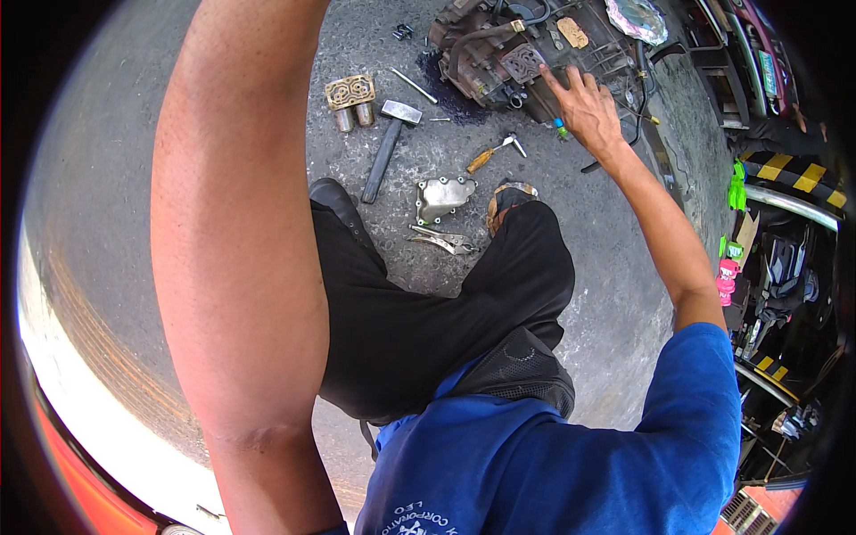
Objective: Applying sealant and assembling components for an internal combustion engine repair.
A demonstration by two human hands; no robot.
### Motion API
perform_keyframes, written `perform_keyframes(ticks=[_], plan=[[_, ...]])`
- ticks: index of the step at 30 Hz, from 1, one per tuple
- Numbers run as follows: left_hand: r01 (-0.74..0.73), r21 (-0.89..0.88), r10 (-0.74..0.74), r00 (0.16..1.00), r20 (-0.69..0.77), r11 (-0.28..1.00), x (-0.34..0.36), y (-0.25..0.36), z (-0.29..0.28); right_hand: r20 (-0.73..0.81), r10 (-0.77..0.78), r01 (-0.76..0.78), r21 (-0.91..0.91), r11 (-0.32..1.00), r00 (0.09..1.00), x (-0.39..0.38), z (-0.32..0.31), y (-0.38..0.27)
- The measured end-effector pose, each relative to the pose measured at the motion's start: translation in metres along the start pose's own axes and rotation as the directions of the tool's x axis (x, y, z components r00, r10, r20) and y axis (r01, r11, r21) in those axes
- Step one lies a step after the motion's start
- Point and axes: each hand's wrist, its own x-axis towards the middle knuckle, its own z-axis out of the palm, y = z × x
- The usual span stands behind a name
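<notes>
My right hand (590, 111) reaches over a grimy metal assembly (473, 67) at the upper centre, fingers spread, index fingertip at the edge of a channelled grey plate (521, 62). My left forearm (241, 205) rises out through the top edge, hiding that hand from view. On the stained ground lie a hammer (390, 143), a channelled tan part with two cylinders (350, 100), a thin metal rod (413, 85), an orange-handled tool (489, 156), a silver cover (444, 198) and locking pliers (439, 239).
My shoe (341, 214) and bent legs are below the parts. Crumpled foil (637, 20) sits beyond the assembly. Along the right stand yellow-black striped structures (794, 172), dark equipment and what looks like another person's hand (800, 120). A red vehicle (80, 455) edges the lower left.
</notes>
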Motion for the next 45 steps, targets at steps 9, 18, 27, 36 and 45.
perform_keyframes(ticks=[9, 18, 27, 36, 45], plan=[[0.042, -0.005, -0.042, 0.999, 0.003, 0.999, 0.001, 0.004, 0.001, -0.009, -0.035, 0.034, -0.062, 0.997, 0.999, 0.006, -0.001, 0.001], [-0.011, 0.021, 0.011, 1.000, -0.004, 1.000, 0.004, -0.001, 0.005, -0.003, -0.064, 0.063, -0.072, 0.995, 0.998, 0.006, -0.008, 0.008], [0.022, 0.007, -0.022, 1.000, 0.006, 1.000, 0.005, 0.004, 0.004, 0.028, -0.036, 0.037, -0.046, 0.998, 0.999, 0.006, -0.009, 0.005], [-0.032, -0.021, 0.032, 0.999, 0.022, 0.999, 0.003, -0.003, 0.000, 0.030, -0.041, 0.041, -0.004, 0.999, 0.999, 0.000, -0.008, -0.001], [0.016, -0.006, -0.016, 1.000, 0.011, 1.000, 0.002, -0.002, 0.001, 0.083, -0.055, 0.064, -0.106, 0.992, 0.995, 0.006, -0.004, -0.008]])
